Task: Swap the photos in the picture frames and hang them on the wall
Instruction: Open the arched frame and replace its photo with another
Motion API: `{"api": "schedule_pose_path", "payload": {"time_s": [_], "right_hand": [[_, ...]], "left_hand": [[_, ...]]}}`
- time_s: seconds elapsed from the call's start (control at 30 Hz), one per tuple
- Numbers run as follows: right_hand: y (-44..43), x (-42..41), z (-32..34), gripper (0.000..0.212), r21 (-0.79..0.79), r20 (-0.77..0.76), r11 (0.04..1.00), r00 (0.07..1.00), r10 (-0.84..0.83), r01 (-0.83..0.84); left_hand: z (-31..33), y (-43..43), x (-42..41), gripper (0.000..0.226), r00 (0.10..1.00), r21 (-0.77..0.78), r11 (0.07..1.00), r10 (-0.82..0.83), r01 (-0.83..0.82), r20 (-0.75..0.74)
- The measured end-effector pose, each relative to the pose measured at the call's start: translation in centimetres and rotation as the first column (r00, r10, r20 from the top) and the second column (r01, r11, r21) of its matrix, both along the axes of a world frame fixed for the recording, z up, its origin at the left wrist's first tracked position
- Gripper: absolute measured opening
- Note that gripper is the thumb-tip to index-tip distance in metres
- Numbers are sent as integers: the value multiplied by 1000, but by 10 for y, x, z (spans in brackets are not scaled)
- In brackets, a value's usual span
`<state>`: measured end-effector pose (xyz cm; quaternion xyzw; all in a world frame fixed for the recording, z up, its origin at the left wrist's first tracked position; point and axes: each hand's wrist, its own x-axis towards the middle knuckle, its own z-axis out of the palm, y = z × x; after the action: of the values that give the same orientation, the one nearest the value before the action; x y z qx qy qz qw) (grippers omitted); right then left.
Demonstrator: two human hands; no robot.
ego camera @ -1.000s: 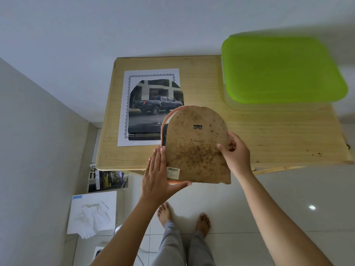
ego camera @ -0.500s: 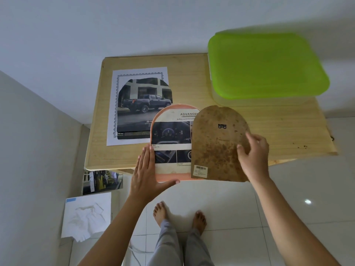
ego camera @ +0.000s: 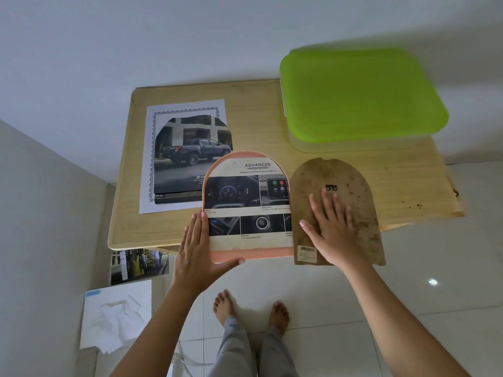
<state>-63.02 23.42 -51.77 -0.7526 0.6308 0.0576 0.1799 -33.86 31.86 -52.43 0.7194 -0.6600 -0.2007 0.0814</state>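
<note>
An arched salmon-pink picture frame (ego camera: 217, 255) lies face down at the table's front edge, with a car-dashboard photo (ego camera: 247, 202) in it. My left hand (ego camera: 198, 246) holds its lower left corner, thumb under the bottom rim. To its right lies the stained brown backing board (ego camera: 353, 180), arched, with a small black hanger. My right hand (ego camera: 330, 229) rests flat on the board, fingers spread. A truck photo (ego camera: 190, 153) lies on a white bordered sheet (ego camera: 152, 186) to the left.
The wooden table (ego camera: 258, 112) stands against a white wall. A clear box with a green lid (ego camera: 359, 96) fills its back right corner. On the floor at the left are a tissue box (ego camera: 117, 317) and a printed sheet (ego camera: 138, 265). My bare feet stand on white tiles.
My right hand lifted the backing board off the frame, moved it right and laid it on the table. The dashboard photo in the frame is now uncovered. The left hand stayed on the frame.
</note>
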Motion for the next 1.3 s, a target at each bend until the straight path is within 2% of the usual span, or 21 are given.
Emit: {"api": "schedule_pose_path", "payload": {"time_s": [0.13, 0.33, 0.4, 0.47, 0.53, 0.6, 0.67, 0.73, 0.8, 0.9, 1.17, 1.3], "right_hand": [[-17, -30, -1, 72, 45, -76, 998, 997, -28, 31], [-29, -31, -2, 69, 30, 14, 998, 998, -59, 58], [-28, -23, 3, 65, -18, 124, 993, 986, -109, 112], [-22, -4, 12, 56, -103, 315, 980, 940, -129, 169], [-13, 25, 22, 48, -145, 481, 975, 873, -78, 167], [-3, 56, 26, 46, -131, 568, 984, 822, -25, 121], [4, 80, 24, 49, -114, 566, 988, 824, -21, 104], [5, 94, 19, 54, -84, 525, 985, 847, -85, 151], [5, 101, 12, 61, -60, 428, 986, 896, -115, 156], [5, 108, 7, 69, -69, 286, 993, 956, -69, 93], [3, 119, 7, 85, -92, 212, 990, 974, -83, 104], [0, 120, 11, 84, -92, 329, 983, 936, -122, 161]], "left_hand": [[0, -1, -2, 126, 1000, -2, 1000, 20, -20, -11], [1, -1, -8, 127, 999, -5, 999, 39, -39, -1], [1, -2, -9, 127, 999, -8, 999, 42, -42, 1], [2, -2, -10, 126, 999, -14, 999, 40, -40, -4], [2, -1, -10, 125, 999, -22, 999, 34, -34, -4], [2, -2, -9, 124, 1000, -28, 999, 28, -28, -3], [3, -4, -8, 121, 1000, -43, 999, 24, -24, -8], [4, -8, -6, 119, 1000, -60, 998, 22, -23, -18], [4, -13, -3, 115, 1000, -59, 998, 13, -15, -22], [1, -16, 1, 110, 1000, -51, 999, -13, 13, -17], [-7, -15, 3, 104, 999, -30, 1000, 2, -3, -34], [-7, -15, 3, 103, 999, -32, 999, 2, -3, -33]]}}
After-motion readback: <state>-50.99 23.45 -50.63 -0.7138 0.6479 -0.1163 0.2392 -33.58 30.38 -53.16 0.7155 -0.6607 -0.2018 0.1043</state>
